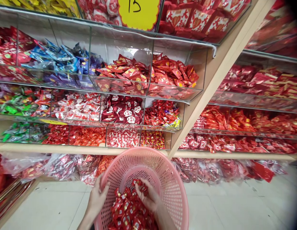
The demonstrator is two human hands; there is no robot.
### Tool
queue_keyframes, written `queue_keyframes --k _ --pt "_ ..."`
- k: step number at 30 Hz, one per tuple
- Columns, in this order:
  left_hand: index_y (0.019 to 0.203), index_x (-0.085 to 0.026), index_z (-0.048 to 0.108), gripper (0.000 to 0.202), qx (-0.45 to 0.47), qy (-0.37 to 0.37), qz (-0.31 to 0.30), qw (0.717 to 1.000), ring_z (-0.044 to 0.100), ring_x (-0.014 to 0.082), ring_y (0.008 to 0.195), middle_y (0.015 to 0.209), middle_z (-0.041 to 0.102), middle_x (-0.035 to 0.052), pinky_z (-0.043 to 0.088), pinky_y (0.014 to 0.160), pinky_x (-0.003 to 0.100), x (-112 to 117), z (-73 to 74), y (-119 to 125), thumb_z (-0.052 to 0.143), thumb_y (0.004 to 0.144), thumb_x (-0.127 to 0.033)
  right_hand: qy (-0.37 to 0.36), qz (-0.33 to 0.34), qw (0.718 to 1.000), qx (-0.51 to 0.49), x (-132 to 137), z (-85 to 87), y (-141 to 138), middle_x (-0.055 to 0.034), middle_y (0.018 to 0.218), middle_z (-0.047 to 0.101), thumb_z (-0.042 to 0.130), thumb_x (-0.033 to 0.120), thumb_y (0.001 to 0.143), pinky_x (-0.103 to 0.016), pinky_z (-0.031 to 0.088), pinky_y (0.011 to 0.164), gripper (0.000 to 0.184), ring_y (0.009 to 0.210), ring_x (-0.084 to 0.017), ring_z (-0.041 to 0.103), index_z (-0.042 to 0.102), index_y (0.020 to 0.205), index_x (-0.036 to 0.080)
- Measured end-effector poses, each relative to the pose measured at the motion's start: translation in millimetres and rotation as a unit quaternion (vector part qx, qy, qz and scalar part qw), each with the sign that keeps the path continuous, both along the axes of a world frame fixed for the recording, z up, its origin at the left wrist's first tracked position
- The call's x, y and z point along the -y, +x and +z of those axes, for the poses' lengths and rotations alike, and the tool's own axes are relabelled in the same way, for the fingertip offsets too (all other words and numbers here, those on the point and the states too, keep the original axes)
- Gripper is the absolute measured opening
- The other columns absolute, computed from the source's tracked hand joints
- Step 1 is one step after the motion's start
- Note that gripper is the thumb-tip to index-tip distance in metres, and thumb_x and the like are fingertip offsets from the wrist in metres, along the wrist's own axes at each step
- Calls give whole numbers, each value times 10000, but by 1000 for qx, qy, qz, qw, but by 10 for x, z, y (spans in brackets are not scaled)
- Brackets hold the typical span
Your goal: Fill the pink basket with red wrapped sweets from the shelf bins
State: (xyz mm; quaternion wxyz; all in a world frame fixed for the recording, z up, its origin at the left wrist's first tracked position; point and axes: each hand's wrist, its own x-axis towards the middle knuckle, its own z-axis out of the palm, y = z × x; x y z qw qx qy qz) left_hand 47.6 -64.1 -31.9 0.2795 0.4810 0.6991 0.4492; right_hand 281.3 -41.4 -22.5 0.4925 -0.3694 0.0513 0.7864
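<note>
A round pink plastic basket (169, 179) is at the bottom centre, tilted toward me. Red wrapped candies (129, 210) lie piled in it. My left hand (97, 198) grips the basket's left rim with fingers curled over it. My right hand (148, 195) is inside the basket, fingers closed round a few red candies above the pile.
Clear plastic bins (148, 86) on tiered shelves hold red, blue, purple and green wrapped sweets. A yellow price tag (138, 12) hangs at the top. A wooden post (210, 89) divides the shelves. Plastic bags of sweets (62, 166) sit under the lowest shelf. The floor (234, 204) is pale tile.
</note>
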Motion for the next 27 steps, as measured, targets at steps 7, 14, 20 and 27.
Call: queue_keyframes --k 7,14,20,27 --pt "1212 -141 455 630 4 3 7 1000 533 279 1179 1238 575 156 386 1033 433 -2 4 21 536 716 -521 52 75 994 65 23 84 -8 28 696 678 833 159 517 -215 548 720 248 684 -87 634 642 674 176" --pt "1202 -168 481 627 22 8 13 1000 511 279 1203 1190 600 120 354 1059 444 2 55 63 531 705 -546 135 218 950 181 48 45 -34 53 585 577 825 300 529 -203 466 556 311 517 -56 523 577 657 163" --pt "1195 -168 498 646 31 10 25 999 488 299 1222 1199 591 126 335 1068 466 -10 35 78 528 684 -561 153 330 869 336 75 -30 -154 65 514 532 769 330 498 -241 409 456 272 416 -73 457 611 657 177" --pt "1174 -165 503 610 33 28 15 999 513 291 1195 1211 588 134 354 1056 468 -21 -36 32 557 672 -509 226 382 772 454 136 -39 -298 79 430 463 674 194 538 -228 266 416 37 378 -62 352 649 566 195"
